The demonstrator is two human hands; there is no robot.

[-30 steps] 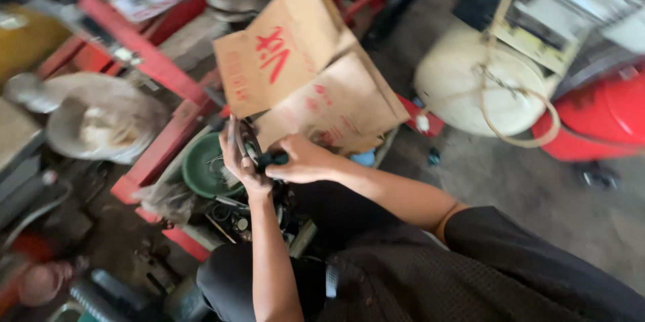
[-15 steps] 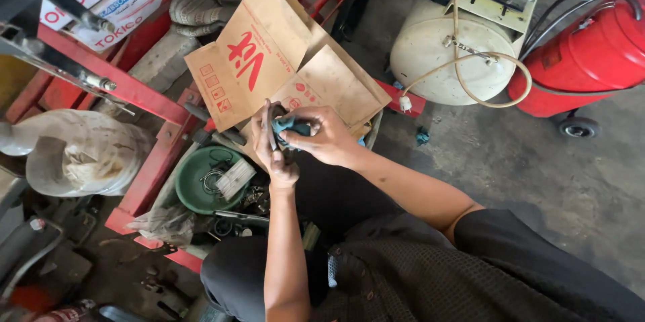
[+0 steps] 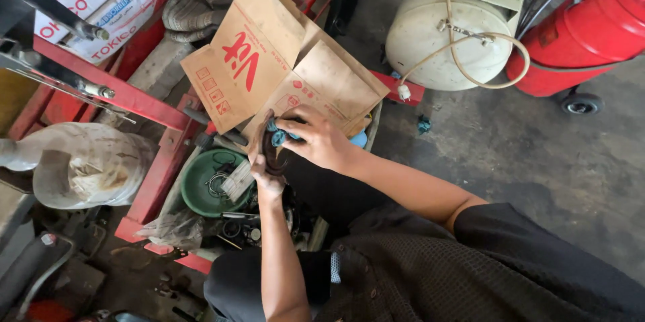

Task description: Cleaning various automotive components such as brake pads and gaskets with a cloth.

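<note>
My left hand [image 3: 263, 169] grips a dark curved metal part [image 3: 269, 150], held upright in front of me. My right hand [image 3: 320, 141] presses a teal rag [image 3: 278, 135] against the top of that part. Both hands hover just in front of an open brown cardboard box [image 3: 269, 70] with red markings. Below the hands sits a green bowl [image 3: 201, 191] holding springs and small parts with a brush laid across it. My dark trousers and dark shirt fill the lower right.
A red metal frame [image 3: 151, 110] runs diagonally at left, beside a dirty white jug [image 3: 87, 164]. A cream tank [image 3: 447, 40] with a coiled hose and a red wheeled tank [image 3: 581, 33] stand at the back right. Grey concrete floor [image 3: 537, 161] lies to the right.
The view has shifted, and my hands lifted the dark part up from the parts pile toward the cardboard box. My right hand keeps the rag on the part.
</note>
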